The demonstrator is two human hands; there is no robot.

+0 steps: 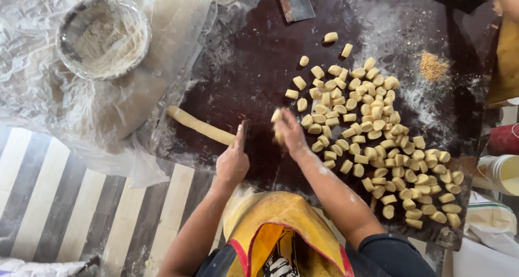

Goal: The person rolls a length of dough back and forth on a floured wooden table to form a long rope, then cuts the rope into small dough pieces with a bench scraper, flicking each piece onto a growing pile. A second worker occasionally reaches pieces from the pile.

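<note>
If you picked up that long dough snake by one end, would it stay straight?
Probably not. The dough rope looks soft, since the same dough cuts into small pieces, so it would likely droop. Being round, it may roll if pushed sideways.

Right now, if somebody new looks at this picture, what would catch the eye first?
First, the big heap of cut dough pieces, spread over the right half of the dark floured board. Next, the two hands at the board's near edge: the left hand holds a dark blade against the end of a dough rope, and the right hand lifts a few cut pieces. At top left, a bowl of flour sits on clear plastic sheet.
</note>
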